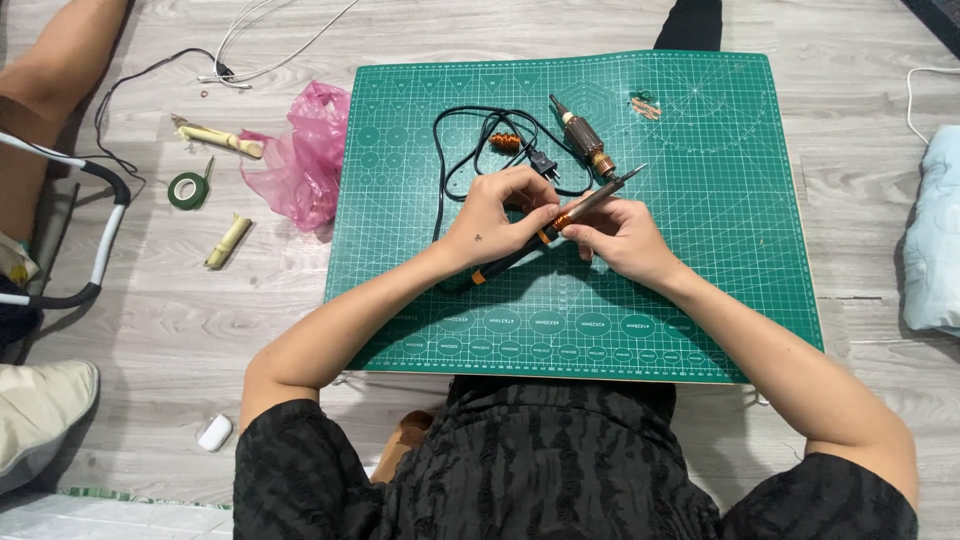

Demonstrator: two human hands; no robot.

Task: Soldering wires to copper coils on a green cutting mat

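Note:
A soldering iron (590, 203) with a black and orange handle lies slanted over the green cutting mat (720, 200), its metal tip pointing up and right. My left hand (495, 215) grips the handle. My right hand (620, 235) pinches the iron near the orange collar just below the metal shaft. The iron's black cord (470, 140) loops on the mat behind my hands, ending in a plug (541, 160). A motor armature (585, 140) with copper windings lies just beyond the tip.
A small copper coil (505, 142) and a bundle of small parts (643, 103) sit on the mat. To the left on the wooden floor: pink plastic bag (300, 160), green tape roll (187, 189), two bamboo-like sticks (228, 241), white cables (250, 50). Another person's leg (40, 100) is at far left.

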